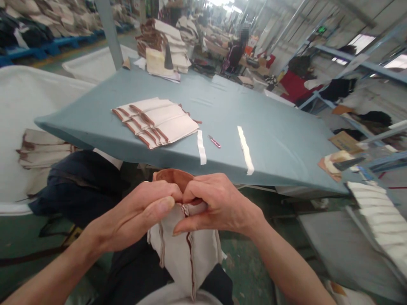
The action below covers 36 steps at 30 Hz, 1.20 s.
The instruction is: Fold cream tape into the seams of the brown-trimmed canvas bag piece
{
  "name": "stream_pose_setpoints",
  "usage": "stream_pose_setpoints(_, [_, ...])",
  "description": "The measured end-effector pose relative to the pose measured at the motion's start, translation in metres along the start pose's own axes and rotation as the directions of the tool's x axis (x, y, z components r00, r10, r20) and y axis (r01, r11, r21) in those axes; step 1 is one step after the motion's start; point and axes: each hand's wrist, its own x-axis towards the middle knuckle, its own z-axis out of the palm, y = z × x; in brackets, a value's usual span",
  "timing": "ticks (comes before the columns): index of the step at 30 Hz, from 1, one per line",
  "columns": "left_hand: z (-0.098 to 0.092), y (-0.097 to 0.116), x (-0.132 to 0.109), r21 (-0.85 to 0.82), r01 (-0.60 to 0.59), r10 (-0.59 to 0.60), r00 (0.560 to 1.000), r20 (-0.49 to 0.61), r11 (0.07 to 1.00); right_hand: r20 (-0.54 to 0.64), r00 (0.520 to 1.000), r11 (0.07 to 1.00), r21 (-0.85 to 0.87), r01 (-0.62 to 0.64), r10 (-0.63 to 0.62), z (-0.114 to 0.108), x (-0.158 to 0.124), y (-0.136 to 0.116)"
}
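Observation:
A cream fabric piece with brown seams [178, 250] hangs upright over my lap, its brown inside showing at the open top. My left hand [149, 207] grips the top edge from the left, fingers curled over it. From the right, my right hand [213, 205] pinches the same edge beside the middle seam, and the knuckles of both hands nearly touch. What lies under the fingertips is hidden. Just beyond, a stack of cream pieces with brown edging [159, 120] lies on the blue-green table [270, 144].
On the table lie a white strip [201, 148], small thread snips [215, 141] and a cream strip [245, 150]. Folded fabric piles [171, 46] stand at the far end. A white bin [38, 97] is at left, shelving [349, 106] at right. A person [235, 55] sits farther back.

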Motion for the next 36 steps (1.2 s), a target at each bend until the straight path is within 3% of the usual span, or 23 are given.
stream_pose_setpoints(3, [0.005, 0.002, 0.008, -0.043, 0.010, -0.007, 0.998, 0.068, 0.999, -0.009, 0.987, 0.986, 0.059, -0.157, 0.158, 0.003, -0.011, 0.007])
stream_pose_setpoints(6, [0.011, -0.002, 0.016, 0.007, 0.034, -0.035, 0.997, 0.076, 0.999, 0.026, 0.942, 0.924, 0.192, -0.332, 0.333, 0.011, -0.020, 0.014])
stream_pose_setpoints(9, [0.013, -0.006, 0.021, -0.011, 0.059, -0.058, 0.994, 0.095, 0.998, 0.060, 0.906, 0.858, 0.300, -0.417, 0.419, 0.017, -0.024, 0.018])
stream_pose_setpoints(15, [0.004, -0.009, 0.024, -0.159, 0.106, -0.078, 0.982, 0.173, 0.982, 0.108, 0.897, 0.828, 0.350, -0.439, 0.429, 0.010, -0.021, 0.024])
stream_pose_setpoints(20, [0.003, -0.012, 0.021, -0.193, 0.130, -0.094, 0.978, 0.185, 0.973, 0.235, 0.868, 0.677, 0.549, -0.490, 0.437, 0.010, -0.025, 0.030])
stream_pose_setpoints(27, [0.007, -0.018, 0.021, -0.274, 0.168, -0.121, 0.976, 0.182, 0.947, 0.224, 0.878, 0.511, 0.741, -0.435, 0.422, 0.019, -0.028, 0.035])
stream_pose_setpoints(31, [0.011, -0.022, 0.020, -0.291, 0.207, -0.157, 0.970, 0.187, 0.934, 0.215, 0.878, 0.549, 0.710, -0.441, 0.427, 0.018, -0.032, 0.035])
stream_pose_setpoints(36, [0.013, -0.018, 0.021, -0.202, 0.230, -0.196, 0.965, 0.172, 0.952, 0.110, 0.896, 0.785, 0.446, -0.431, 0.429, 0.010, -0.033, 0.025])
